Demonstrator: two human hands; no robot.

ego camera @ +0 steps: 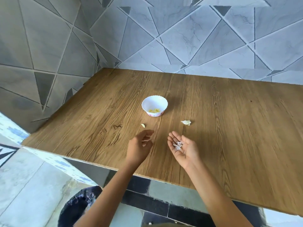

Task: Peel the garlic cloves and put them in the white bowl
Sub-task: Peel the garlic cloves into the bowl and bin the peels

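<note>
A small white bowl with a scalloped rim stands mid-table and holds several yellowish peeled cloves. A peeled clove lies on the wood just beyond my left hand. That hand hovers over the table with loosely curled fingers and holds nothing. My right hand lies palm up with straight fingers, and a few papery garlic skins rest on the palm. An unpeeled piece of garlic sits on the table beyond the right hand.
The wooden table meets tiled walls at the back and left. A dark bin with a black liner stands on the floor below the table's near edge, under my left arm.
</note>
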